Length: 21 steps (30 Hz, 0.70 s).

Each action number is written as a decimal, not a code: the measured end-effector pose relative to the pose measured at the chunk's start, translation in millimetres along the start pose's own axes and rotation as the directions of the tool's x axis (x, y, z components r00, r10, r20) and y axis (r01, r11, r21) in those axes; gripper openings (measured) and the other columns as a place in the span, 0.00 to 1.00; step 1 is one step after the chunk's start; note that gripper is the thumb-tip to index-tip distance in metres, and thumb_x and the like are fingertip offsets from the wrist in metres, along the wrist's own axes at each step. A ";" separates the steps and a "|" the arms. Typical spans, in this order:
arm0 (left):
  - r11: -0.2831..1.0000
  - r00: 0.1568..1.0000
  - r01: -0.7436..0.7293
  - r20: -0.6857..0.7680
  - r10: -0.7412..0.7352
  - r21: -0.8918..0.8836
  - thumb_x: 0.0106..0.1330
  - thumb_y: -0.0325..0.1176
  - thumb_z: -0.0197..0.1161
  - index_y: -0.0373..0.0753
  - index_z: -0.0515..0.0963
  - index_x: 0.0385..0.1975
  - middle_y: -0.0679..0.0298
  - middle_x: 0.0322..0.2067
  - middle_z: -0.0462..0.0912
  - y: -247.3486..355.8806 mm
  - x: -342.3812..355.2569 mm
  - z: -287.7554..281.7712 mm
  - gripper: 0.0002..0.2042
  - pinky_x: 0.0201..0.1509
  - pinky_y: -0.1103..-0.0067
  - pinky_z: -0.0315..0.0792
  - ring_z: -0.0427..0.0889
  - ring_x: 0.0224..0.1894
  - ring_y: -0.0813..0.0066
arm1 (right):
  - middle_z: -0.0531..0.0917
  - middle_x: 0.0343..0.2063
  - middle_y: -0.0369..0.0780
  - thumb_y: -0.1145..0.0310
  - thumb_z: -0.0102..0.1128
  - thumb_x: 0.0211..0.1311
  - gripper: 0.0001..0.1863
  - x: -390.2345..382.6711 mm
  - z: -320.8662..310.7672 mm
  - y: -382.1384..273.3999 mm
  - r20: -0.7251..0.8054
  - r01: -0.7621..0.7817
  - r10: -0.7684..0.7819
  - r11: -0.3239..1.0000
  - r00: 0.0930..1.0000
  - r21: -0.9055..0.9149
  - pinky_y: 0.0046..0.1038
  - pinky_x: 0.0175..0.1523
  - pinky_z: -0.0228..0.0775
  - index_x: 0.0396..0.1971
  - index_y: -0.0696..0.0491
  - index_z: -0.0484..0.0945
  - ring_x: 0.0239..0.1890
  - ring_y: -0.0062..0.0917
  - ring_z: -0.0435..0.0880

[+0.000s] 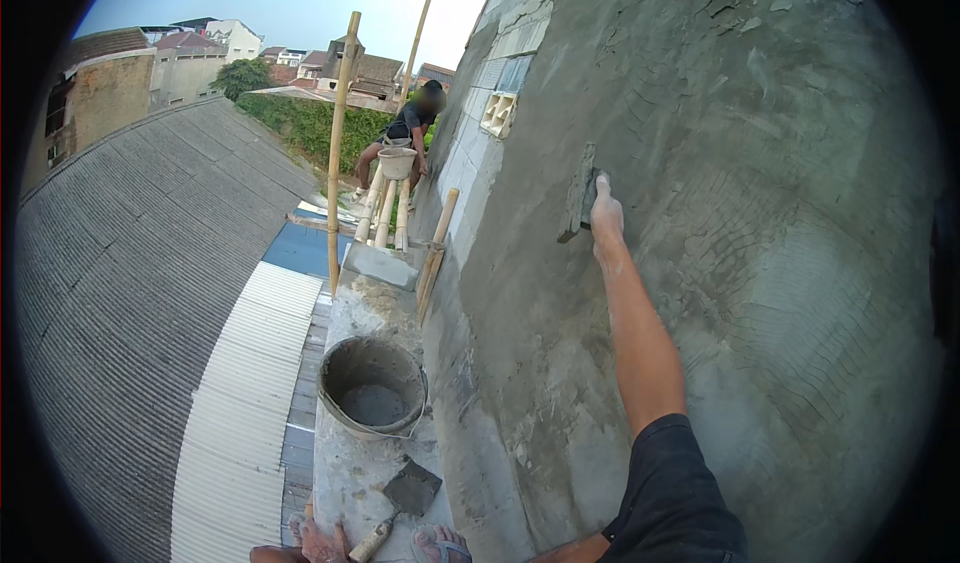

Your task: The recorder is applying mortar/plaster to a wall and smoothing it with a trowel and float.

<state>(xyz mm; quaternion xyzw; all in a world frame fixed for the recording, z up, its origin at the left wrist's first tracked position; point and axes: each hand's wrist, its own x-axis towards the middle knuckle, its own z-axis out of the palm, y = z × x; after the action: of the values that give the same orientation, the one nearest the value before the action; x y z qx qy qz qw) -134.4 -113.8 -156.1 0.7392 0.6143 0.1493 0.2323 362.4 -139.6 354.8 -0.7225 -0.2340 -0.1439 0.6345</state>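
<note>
My right hand (605,215) is closed round the grip of a long, cement-caked plastering float (578,195). The float stands nearly upright against wet grey plaster on the wall (700,133). At the lower edge, my left hand (322,543) rests low on the concrete ledge (345,473), fingers apart and partly cut off by the picture's edge. Beside it lies a trowel with a square, mortar-covered blade (413,488) and a worn handle (371,542). Farther along the ledge stands a bucket (372,388) with grey mortar low inside and a wire handle hanging down.
My sandalled foot (440,543) is near the trowel. A block (381,265) and bamboo poles (341,153) stand beyond the bucket. A co-worker (408,135) crouches farther off by another bucket (397,163). Corrugated roofs (245,333) lie below the ledge's left edge.
</note>
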 end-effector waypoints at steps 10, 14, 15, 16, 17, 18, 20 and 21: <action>0.994 0.990 0.103 -0.094 -0.107 -0.047 0.50 0.47 0.63 0.35 0.70 0.39 0.50 0.40 0.74 11.7 -3.0 -0.5 0.23 0.45 0.65 0.71 0.76 0.41 0.51 | 0.74 0.25 0.35 0.52 0.43 0.65 0.24 -243.0 38.2 159.8 0.532 0.020 -0.052 0.998 0.845 0.066 0.25 0.39 0.63 0.31 0.62 0.74 0.32 0.18 0.68; 0.987 0.986 0.155 -0.051 -0.156 -0.028 0.50 0.48 0.63 0.36 0.70 0.39 0.50 0.39 0.74 20.8 -4.9 -6.7 0.24 0.44 0.65 0.71 0.76 0.41 0.51 | 0.73 0.25 0.33 0.52 0.44 0.65 0.23 -310.8 45.2 188.9 0.893 -0.129 0.066 0.992 0.446 -0.009 0.24 0.37 0.63 0.32 0.60 0.75 0.30 0.16 0.68; 0.987 0.986 0.155 -0.058 -0.156 -0.033 0.50 0.48 0.63 0.36 0.70 0.39 0.50 0.39 0.74 24.3 -5.1 -12.0 0.24 0.44 0.65 0.71 0.76 0.41 0.51 | 0.74 0.25 0.33 0.52 0.43 0.66 0.23 -326.4 45.5 196.9 0.934 -0.129 0.083 0.991 0.348 -0.040 0.24 0.37 0.63 0.33 0.60 0.75 0.31 0.16 0.68; 0.987 0.986 0.161 -0.028 -0.161 -0.023 0.50 0.48 0.62 0.36 0.70 0.39 0.50 0.39 0.74 29.6 -5.7 -17.7 0.23 0.44 0.65 0.70 0.76 0.41 0.51 | 0.75 0.26 0.33 0.51 0.43 0.66 0.24 -343.5 47.4 205.4 0.957 -0.177 0.063 0.984 0.282 -0.013 0.23 0.37 0.64 0.35 0.60 0.75 0.31 0.15 0.69; 0.986 0.986 0.165 0.004 -0.165 -0.013 0.51 0.48 0.62 0.36 0.70 0.39 0.50 0.39 0.75 35.8 -6.9 -24.0 0.23 0.44 0.65 0.70 0.76 0.41 0.52 | 0.76 0.27 0.33 0.50 0.42 0.66 0.25 -362.1 47.0 214.1 0.970 -0.212 0.061 0.977 0.235 -0.010 0.23 0.38 0.64 0.37 0.59 0.76 0.31 0.15 0.70; 0.987 0.987 0.159 0.002 -0.159 -0.019 0.51 0.48 0.62 0.36 0.70 0.39 0.50 0.39 0.75 42.9 -10.0 -30.4 0.23 0.44 0.65 0.70 0.76 0.41 0.52 | 0.77 0.28 0.32 0.49 0.42 0.66 0.25 -380.8 45.0 222.2 0.981 -0.345 0.110 0.937 0.157 -0.050 0.22 0.38 0.65 0.39 0.58 0.76 0.32 0.15 0.71; 0.985 0.985 0.170 0.018 -0.170 -0.041 0.51 0.48 0.62 0.37 0.70 0.39 0.50 0.38 0.75 55.2 -16.1 -43.4 0.23 0.44 0.65 0.70 0.76 0.41 0.52 | 0.79 0.31 0.33 0.47 0.40 0.66 0.26 -415.7 35.6 235.6 0.959 -0.534 0.284 0.811 0.003 -0.239 0.21 0.40 0.66 0.41 0.56 0.76 0.33 0.15 0.74; 0.983 0.984 0.177 0.023 -0.176 -0.046 0.52 0.48 0.62 0.37 0.70 0.39 0.51 0.38 0.75 59.7 -18.4 -48.3 0.22 0.44 0.65 0.70 0.76 0.41 0.52 | 0.80 0.33 0.33 0.46 0.39 0.66 0.27 -429.4 31.4 240.9 0.882 -0.570 0.462 0.703 -0.087 -0.425 0.21 0.41 0.67 0.42 0.54 0.77 0.33 0.15 0.76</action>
<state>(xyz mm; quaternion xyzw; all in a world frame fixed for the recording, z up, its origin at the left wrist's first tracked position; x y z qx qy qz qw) -112.5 -132.2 -82.4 0.6773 0.6714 0.1362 0.2681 120.4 -196.1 -71.4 -0.6402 -0.2872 0.6111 0.3663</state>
